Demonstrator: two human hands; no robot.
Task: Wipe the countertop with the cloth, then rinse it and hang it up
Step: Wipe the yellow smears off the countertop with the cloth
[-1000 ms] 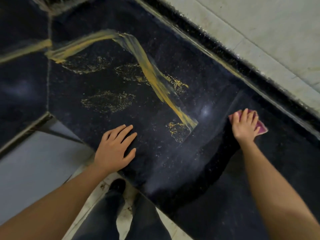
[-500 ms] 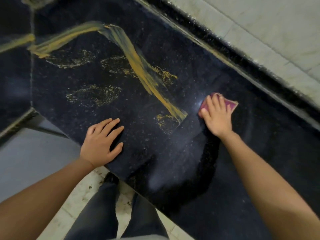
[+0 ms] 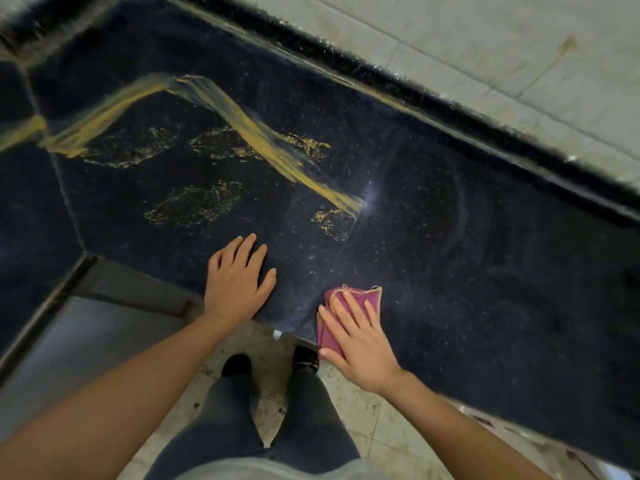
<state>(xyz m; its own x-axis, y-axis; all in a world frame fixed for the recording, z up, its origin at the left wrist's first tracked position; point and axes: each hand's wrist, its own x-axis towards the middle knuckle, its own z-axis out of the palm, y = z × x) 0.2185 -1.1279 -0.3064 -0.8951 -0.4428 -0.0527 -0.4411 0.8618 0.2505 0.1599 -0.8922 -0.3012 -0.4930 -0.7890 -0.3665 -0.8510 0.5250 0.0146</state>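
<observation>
Magenta cloth (image 3: 360,296), perhaps over countertop (image 3: 485,271) edge

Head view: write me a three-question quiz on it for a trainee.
1. True or false: the left hand presses the cloth.
2. Where on the countertop does the cloth lie? A) against the back wall B) near the front edge C) beside a sink
3. Fill in: the streak across the countertop is ____ in colour.
Key: 1 false, the right hand presses it, fingers straight; 2 B; 3 yellow.
</observation>
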